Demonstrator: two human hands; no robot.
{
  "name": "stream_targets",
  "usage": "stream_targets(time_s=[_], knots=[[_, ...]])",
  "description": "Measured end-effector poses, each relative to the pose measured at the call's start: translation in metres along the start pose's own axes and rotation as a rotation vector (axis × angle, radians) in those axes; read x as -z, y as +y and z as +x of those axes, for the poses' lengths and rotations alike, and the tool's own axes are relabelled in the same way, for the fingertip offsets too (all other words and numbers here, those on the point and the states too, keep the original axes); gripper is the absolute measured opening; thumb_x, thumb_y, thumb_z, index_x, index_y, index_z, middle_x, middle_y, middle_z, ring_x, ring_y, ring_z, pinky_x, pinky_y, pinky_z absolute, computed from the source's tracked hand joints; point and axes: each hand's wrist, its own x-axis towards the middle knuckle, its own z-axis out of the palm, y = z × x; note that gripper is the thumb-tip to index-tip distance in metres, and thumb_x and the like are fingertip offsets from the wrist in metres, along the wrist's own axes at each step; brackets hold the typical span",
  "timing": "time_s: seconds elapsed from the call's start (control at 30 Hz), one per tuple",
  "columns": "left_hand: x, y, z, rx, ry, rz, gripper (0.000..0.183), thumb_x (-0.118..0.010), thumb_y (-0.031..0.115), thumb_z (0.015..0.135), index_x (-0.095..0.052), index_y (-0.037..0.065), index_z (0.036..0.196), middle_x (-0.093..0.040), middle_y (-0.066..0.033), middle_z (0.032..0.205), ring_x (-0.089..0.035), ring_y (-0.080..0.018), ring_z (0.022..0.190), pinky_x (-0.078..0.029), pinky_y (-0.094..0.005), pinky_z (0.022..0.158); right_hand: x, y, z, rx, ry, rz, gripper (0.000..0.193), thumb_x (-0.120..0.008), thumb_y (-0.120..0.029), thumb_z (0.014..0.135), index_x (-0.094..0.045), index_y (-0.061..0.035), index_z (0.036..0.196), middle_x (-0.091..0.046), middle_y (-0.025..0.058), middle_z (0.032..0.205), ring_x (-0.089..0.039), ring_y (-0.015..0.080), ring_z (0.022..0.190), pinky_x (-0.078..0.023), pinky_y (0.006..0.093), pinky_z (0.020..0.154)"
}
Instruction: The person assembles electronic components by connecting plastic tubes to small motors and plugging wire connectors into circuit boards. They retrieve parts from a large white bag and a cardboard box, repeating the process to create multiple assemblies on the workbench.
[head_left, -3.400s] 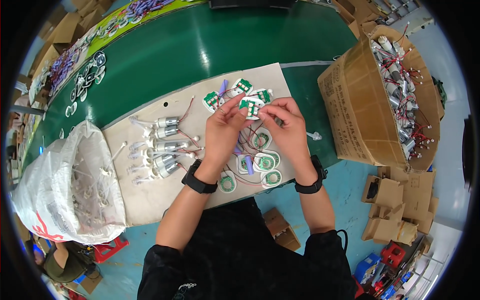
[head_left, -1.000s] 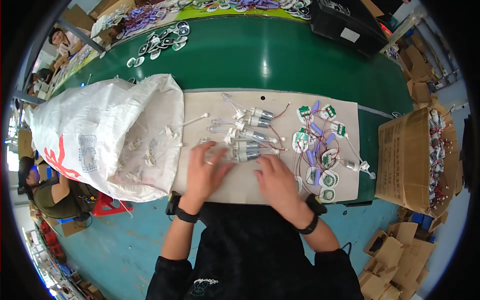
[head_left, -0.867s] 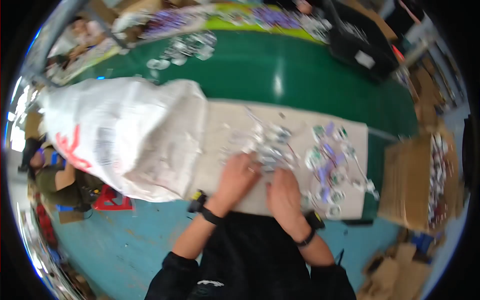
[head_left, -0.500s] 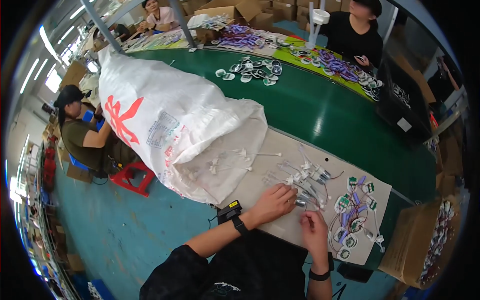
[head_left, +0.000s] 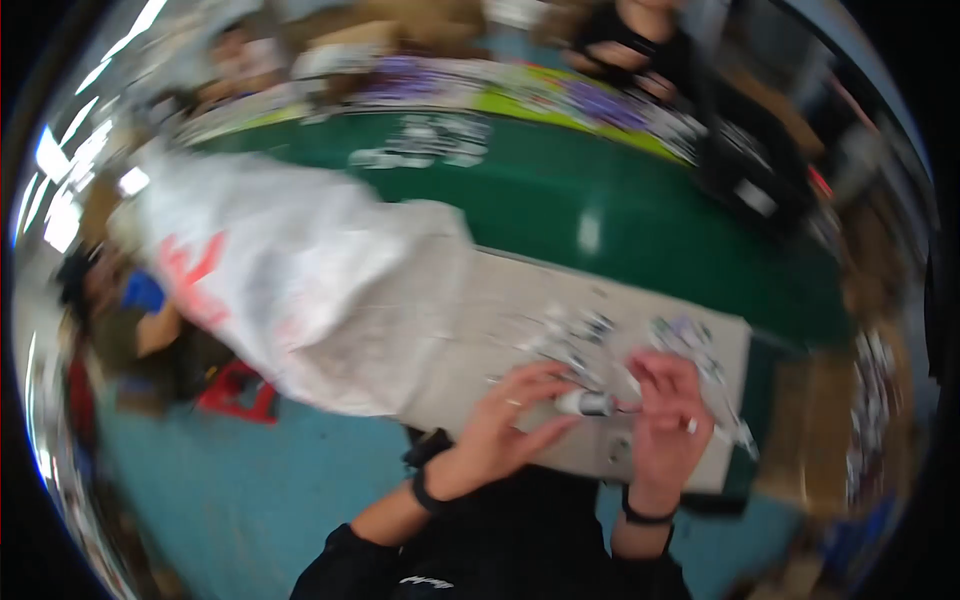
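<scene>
Between my hands is a small silver-and-white cylindrical motor (head_left: 588, 403), lying sideways and blurred. The thumb and fingers of my left hand (head_left: 510, 420) are closed on its white end. A thin dark wire (head_left: 626, 407) runs from its other end to my right hand (head_left: 670, 415), whose curled fingers appear to pinch it. Just beyond my left fingers lies a cluster of similar motors with clear and white plastic parts (head_left: 565, 340). Behind my right hand, wired circuit boards with purple cylinders (head_left: 685, 335) lie on the grey-beige board (head_left: 500, 285).
A large white woven sack (head_left: 300, 240) lies open-mouthed on the left. Past the board runs a green bench surface (head_left: 540, 200) with a pile of small round parts (head_left: 425, 140). A cardboard box (head_left: 800, 430) and a black bin (head_left: 750, 170) stand right. Other people sit around.
The motor has come off the cluster, up between my hands. My right hand has risen and turned more open to view. The whole view has shifted and blurred.
</scene>
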Motion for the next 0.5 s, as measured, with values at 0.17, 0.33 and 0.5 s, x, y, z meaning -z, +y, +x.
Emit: stream_targets(time_s=[0.17,0.33,0.5], knots=[[-0.007,0.003,0.017,-0.093,-0.137,-0.04,0.031,-0.074,0.004,0.086,-0.069,0.005,0.116,-0.068,-0.0185,0.125,-0.066,-0.0344,0.113,-0.052,-0.0402,0.097,0.087,-0.061,0.03,-0.06,0.036,0.217,0.037,-0.05,-0.032,0.107,-0.061,0.0032,0.11,-0.062,0.0098,0.067,-0.065,0.0245,0.059,-0.058,0.0503,0.079],[-0.069,0.018,0.066,-0.101,-0.212,-0.217,0.027,-0.07,0.002,0.087,-0.07,0.004,0.114,-0.069,-0.0163,0.123,-0.067,-0.0323,0.113,-0.051,-0.0395,0.098,0.192,-0.094,0.017,-0.2,0.075,-0.394,0.036,-0.046,-0.021,0.109,-0.059,0.0043,0.132,-0.056,0.0009,0.065,-0.048,0.006,0.053,-0.04,0.0224,0.049],[-0.139,-0.032,0.095,0.032,-0.326,0.039,0.023,-0.071,0.004,0.087,-0.072,0.004,0.11,-0.072,-0.0161,0.111,-0.068,-0.0342,0.105,-0.053,-0.037,0.089,0.221,-0.076,0.016,-0.391,-0.02,-0.998,0.032,-0.057,-0.003,0.098,-0.068,-0.0023,0.129,-0.061,0.0015,0.071,-0.049,0.0046,0.06,-0.039,0.0203,0.055]])
